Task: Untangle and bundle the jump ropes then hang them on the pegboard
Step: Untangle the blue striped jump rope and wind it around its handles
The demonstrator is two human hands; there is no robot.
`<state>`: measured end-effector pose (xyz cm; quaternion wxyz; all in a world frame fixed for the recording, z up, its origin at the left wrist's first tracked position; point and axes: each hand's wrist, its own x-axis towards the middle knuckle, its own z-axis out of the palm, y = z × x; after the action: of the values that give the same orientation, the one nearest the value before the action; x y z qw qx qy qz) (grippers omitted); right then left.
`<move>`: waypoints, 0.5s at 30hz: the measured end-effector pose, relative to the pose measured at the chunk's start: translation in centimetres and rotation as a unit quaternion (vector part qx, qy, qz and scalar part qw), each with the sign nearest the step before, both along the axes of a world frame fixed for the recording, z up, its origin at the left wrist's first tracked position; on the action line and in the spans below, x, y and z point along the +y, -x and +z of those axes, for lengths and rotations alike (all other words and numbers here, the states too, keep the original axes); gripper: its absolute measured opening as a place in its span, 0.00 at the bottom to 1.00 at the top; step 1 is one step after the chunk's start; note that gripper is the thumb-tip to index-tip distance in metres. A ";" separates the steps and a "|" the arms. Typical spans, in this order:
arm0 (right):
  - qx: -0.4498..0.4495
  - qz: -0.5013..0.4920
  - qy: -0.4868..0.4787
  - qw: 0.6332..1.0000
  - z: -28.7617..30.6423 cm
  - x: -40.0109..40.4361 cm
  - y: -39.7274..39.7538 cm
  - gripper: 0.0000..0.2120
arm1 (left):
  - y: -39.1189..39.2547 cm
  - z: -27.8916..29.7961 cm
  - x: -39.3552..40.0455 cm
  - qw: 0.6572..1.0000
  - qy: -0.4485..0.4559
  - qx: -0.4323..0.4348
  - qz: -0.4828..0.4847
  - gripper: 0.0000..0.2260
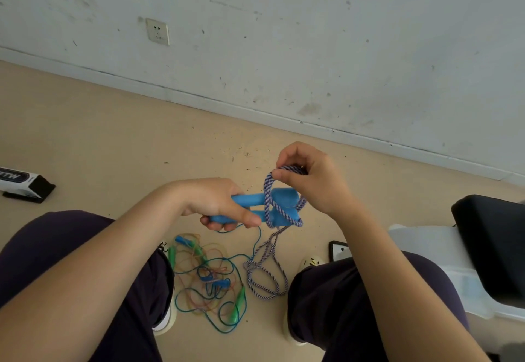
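Observation:
My left hand [218, 205] grips two blue jump-rope handles [279, 206] held side by side above the floor. A purple-and-white braided rope [268, 199] is looped around the handles' right ends. My right hand [309, 182] pinches the top of that loop just above the handles. The rest of the braided rope [264, 273] hangs down and coils on the floor between my legs. A tangle of thin blue, green and orange jump ropes [210, 279] with small green and blue handles lies on the floor below my left hand. No pegboard is in view.
A dark box with white lettering [25, 184] lies on the floor at the left. At right stand a black cushioned seat [494, 245] and a white surface [431, 250]. A phone [339, 249] lies near my right knee. A wall with a socket [157, 31] runs behind.

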<state>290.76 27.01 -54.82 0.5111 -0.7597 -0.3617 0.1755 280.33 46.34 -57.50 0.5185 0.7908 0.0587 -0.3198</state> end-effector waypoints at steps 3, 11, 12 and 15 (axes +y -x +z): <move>-0.003 -0.008 0.023 1.000 -0.5 0.2 0.0 0.10 | 0.0 0.0 -0.4 1.000 0.025 -0.016 -0.002 0.10; 0.073 0.019 0.041 0.996 -0.2 -0.2 0.1 0.10 | 0.0 0.3 0.2 0.989 0.118 -0.061 0.061 0.10; 0.086 0.024 0.046 0.995 -0.2 -0.3 0.1 0.11 | 0.0 0.3 0.3 0.989 0.125 -0.060 0.058 0.08; 0.143 0.040 0.036 0.988 0.0 -0.4 0.1 0.13 | 0.1 0.3 0.6 0.987 0.142 -0.064 0.044 0.09</move>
<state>290.69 26.57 -54.79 0.5229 -0.7293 -0.3083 0.3158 280.24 46.94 -57.22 0.6418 0.7247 0.0139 -0.2505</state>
